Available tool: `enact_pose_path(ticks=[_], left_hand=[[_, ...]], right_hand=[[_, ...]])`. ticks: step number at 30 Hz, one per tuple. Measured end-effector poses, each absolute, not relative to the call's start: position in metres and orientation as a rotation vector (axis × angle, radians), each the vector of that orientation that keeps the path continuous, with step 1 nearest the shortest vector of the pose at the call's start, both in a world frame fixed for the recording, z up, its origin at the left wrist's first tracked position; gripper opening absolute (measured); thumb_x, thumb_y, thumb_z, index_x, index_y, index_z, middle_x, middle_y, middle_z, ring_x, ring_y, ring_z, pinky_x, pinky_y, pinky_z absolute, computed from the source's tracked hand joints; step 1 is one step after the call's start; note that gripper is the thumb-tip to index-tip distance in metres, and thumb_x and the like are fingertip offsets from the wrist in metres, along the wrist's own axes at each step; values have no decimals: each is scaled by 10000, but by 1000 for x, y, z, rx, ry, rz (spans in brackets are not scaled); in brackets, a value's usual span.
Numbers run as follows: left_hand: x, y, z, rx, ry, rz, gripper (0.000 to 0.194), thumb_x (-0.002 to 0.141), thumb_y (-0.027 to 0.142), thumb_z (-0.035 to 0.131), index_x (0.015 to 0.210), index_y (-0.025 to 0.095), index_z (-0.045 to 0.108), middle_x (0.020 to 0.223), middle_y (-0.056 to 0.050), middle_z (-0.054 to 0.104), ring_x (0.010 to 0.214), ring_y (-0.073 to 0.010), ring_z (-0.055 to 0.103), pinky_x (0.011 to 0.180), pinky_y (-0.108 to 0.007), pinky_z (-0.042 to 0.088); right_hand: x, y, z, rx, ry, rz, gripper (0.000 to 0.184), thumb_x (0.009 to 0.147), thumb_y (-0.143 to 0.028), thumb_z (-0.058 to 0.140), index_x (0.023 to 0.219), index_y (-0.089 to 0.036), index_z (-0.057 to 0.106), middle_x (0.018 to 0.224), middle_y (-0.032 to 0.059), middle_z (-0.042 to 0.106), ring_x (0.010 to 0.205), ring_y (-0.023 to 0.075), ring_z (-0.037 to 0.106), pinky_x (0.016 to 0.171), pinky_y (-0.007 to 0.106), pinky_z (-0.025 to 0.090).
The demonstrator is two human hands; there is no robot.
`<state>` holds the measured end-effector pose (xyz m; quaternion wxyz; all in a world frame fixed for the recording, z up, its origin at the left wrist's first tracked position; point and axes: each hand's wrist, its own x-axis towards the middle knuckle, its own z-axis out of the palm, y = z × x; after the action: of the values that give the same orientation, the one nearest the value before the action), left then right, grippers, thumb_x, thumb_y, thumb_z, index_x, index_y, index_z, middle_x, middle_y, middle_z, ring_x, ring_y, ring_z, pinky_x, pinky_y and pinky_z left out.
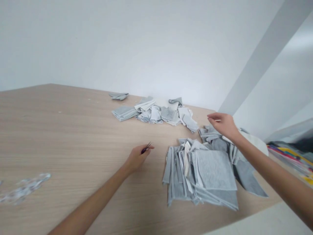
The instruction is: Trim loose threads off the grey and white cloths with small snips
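Observation:
My left hand rests on the wooden table and grips a small dark pair of scissors, its tip pointing up and right. Just right of it lies a big pile of grey cloth pieces, with a folded square on top. My right hand hovers over the far right part of that pile, fingers loosely curled and pointing left, holding nothing that I can see. A second, flatter heap of grey and white cloth pieces lies farther back on the table.
A single grey cloth piece lies apart behind the far heap. Crumpled clear plastic sits at the table's left front. Beyond the right table edge is a shelf with colourful items. A white wall stands behind.

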<state>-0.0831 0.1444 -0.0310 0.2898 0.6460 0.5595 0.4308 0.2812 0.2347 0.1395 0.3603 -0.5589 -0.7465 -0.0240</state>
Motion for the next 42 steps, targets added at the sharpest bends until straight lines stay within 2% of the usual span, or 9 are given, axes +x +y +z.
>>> enact_pose_path(ticks=[4,9,13,17,20,23,29,35,42], left_hand=[[-82,153,-56,1579,1466,1163,441,849,442,514,1074,136,740,879,-67,738,854,-239,668,823,-340,498],[-88,147,-60,1538,1391,1120,391,877,417,503,1063,180,751,1002,-60,746,981,-250,662,949,-356,468],[-89,146,-60,1474,1363,1095,368,894,433,504,1083,233,748,1066,-36,750,1045,-263,654,987,-377,464],[-88,143,-65,1457,1367,1042,381,911,463,482,1116,274,741,1104,-23,746,1069,-269,646,998,-396,466],[-87,142,-68,1463,1417,1029,380,900,474,488,1110,291,747,1115,-28,745,1080,-275,640,1007,-408,466],[-86,142,-68,1472,1435,1017,365,896,465,493,1104,306,748,1124,-24,744,1085,-273,643,1007,-410,473],[-87,145,-65,1509,1405,1003,364,907,454,489,1117,297,742,1118,-14,749,1079,-260,656,1002,-381,477],[-89,147,-69,1552,1354,1034,384,910,478,487,1127,285,739,1139,-12,743,1111,-271,651,1045,-411,453],[-88,150,-68,1612,1316,1099,377,884,474,517,1091,268,755,1117,-29,752,1085,-286,668,1027,-425,474]], right_hand=[[304,304,112,-1775,-2250,-78,334,777,-196,641,1088,-118,736,952,104,767,852,203,721,812,277,538],[297,381,51,-1954,-2384,-140,542,726,-252,735,1220,-41,657,1147,205,704,1072,296,670,940,341,491],[294,418,6,-2043,-2407,-140,642,738,-320,750,1300,-50,594,1280,258,620,1196,328,603,998,370,452],[301,432,-21,-2095,-2420,-141,601,795,-338,694,1326,-83,574,1317,253,597,1216,316,593,996,359,446],[307,437,-25,-2106,-2417,-137,410,836,-263,623,1213,-108,658,1224,216,667,1165,292,628,975,333,447],[306,440,-17,-2105,-2357,-136,269,855,-219,550,1027,-117,730,1068,201,727,1082,288,664,912,318,459],[299,442,49,-1996,-2068,-209,355,873,-294,429,855,-79,711,902,227,719,931,301,673,783,334,458],[294,406,136,-1715,-1876,-150,380,851,-400,374,718,-143,621,683,61,633,695,191,590,625,273,448],[277,310,191,-1157,-1588,644,177,643,-354,620,671,-187,567,670,13,573,672,162,556,676,298,523]])
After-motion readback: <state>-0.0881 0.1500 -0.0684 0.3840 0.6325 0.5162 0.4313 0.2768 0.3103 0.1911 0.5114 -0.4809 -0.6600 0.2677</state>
